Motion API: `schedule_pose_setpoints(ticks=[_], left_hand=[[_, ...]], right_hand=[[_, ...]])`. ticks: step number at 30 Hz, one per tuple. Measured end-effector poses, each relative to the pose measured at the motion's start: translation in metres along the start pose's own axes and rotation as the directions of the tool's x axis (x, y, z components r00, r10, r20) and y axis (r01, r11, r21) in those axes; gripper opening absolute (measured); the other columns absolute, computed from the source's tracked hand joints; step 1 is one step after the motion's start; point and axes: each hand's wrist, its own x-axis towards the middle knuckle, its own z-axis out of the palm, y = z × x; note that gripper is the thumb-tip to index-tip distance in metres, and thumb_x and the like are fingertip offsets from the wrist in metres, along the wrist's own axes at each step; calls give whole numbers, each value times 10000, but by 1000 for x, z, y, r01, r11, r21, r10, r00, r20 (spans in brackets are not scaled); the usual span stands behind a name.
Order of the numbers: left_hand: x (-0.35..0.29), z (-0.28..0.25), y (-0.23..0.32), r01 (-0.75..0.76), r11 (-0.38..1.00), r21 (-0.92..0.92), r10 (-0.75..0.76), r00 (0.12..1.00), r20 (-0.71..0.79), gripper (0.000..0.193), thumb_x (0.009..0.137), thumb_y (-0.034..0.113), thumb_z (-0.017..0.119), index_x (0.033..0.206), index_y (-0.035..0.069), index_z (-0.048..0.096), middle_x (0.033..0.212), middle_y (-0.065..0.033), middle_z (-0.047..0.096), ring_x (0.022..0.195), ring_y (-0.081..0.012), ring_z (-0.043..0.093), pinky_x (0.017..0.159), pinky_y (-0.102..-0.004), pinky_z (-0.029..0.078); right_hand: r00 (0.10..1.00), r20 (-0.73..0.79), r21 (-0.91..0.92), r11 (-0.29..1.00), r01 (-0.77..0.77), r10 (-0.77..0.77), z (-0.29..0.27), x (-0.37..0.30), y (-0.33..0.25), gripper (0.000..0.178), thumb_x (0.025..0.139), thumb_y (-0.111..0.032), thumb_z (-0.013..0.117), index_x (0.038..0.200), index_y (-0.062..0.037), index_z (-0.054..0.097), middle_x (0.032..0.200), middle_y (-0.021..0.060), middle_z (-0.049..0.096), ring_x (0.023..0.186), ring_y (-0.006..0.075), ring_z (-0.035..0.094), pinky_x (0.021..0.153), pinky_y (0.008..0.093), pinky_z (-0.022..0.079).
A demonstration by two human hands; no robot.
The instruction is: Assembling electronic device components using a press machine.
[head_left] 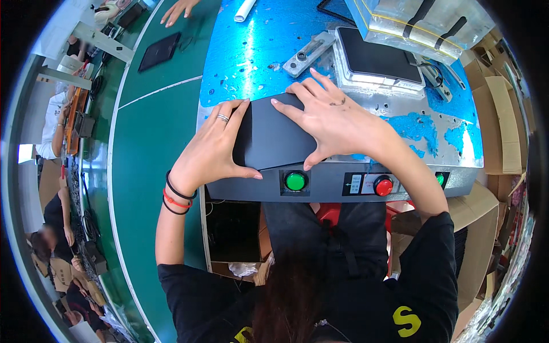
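Note:
A flat dark grey panel (276, 134) lies at the front of the metal work surface, just above the machine's front face. My left hand (211, 146) grips its left side, fingers at the far corner and thumb along the near edge. On the right side, my right hand (334, 120) spans the panel with its fingers spread, thumb at the near edge and index finger over the top. Beyond my right hand, a black-screened rectangular device (380, 54) sits in a pale fixture. A metal clamp bracket (309, 54) stands to the left of that fixture.
The machine's front carries a green button (295, 181) and a red button (383, 185). Clear plastic-wrapped trays (423, 23) stand at the far right. On the green table (160, 114) to the left lies a black tablet-like panel (159, 52), near another person's hand (179, 11). Cardboard boxes (500, 117) crowd the right.

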Motion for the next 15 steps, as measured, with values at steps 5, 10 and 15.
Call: schedule_pose_setpoints(ticks=[5,10,15], left_hand=[[-3,0,6,33,998,60,-31,999,-39,1178,511,425,872,1422,-29,278,1346,-201,366,1241,-401,380,1069,-475,325],[11,0,-4,-41,996,77,46,997,-66,1206,510,402,876,1450,-4,237,1352,-210,356,1252,-403,361,1079,-478,312],[18,-4,-15,-76,996,36,79,995,-61,1240,517,401,881,1474,17,192,1376,-222,341,1268,-408,340,1084,-475,305]], right_hand=[[998,-58,35,999,15,-13,1,-1,0,1088,488,-435,868,1387,-29,411,1304,233,416,1277,387,365,1114,503,258],[997,-71,127,992,-24,33,1,2,7,1100,480,-393,884,1402,-49,393,1328,234,392,1261,388,373,1057,469,348],[997,-62,97,994,-48,54,-4,3,14,1090,500,-467,863,1391,-36,407,1341,298,384,1280,417,359,1049,457,347]])
